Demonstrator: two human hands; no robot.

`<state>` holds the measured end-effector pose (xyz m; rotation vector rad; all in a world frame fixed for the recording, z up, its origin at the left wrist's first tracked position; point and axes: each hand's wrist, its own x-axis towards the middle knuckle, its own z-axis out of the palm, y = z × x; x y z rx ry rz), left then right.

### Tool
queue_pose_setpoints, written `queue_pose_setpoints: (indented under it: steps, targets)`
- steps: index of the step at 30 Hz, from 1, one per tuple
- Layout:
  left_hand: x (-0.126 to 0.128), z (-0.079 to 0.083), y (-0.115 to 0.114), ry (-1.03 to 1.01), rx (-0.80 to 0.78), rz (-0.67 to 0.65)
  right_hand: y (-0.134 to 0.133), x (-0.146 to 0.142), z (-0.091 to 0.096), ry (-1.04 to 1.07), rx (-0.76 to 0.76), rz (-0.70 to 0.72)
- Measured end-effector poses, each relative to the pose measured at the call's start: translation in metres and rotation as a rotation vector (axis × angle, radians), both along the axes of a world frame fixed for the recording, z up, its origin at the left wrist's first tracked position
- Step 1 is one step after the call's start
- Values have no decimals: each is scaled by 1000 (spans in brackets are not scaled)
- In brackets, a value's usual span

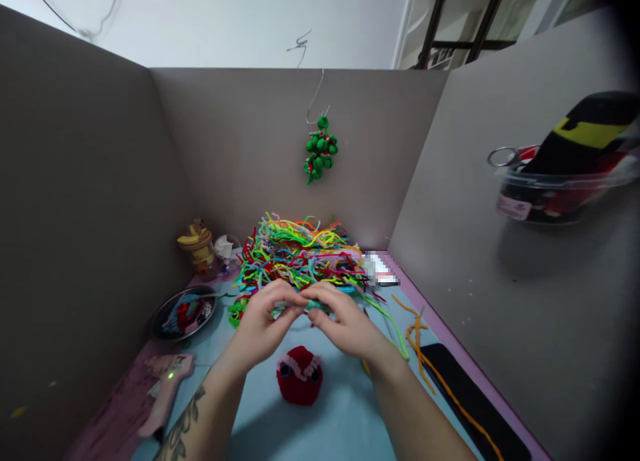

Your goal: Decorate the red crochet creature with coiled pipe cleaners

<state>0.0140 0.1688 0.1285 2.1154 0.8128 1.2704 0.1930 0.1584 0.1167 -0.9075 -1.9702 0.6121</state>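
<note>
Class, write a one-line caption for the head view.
Left hand and right hand meet at a small teal piece, a red woolly piece in the foreground, multicoloured yarn behind.

The lone head view, close above and behind the left hand [266,319] and right hand [349,321], faces forward and down — grey partition [240,147] beyond the grip.

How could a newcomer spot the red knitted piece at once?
Start at the pale blue table cover, then look below the left hand and right hand. There sits a small, rounded red knitted piece. Unlike the loose multicoloured yarn pile beyond, it bears two dark, eye-like spots and a wavy pink band.
</note>
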Motion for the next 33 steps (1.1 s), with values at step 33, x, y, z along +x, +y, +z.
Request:
queue_pose_setpoints:
  steps: [33]
  targets:
    - [9,-8,1,-141,-393,105,-3,-22,-13,96,222,-472]
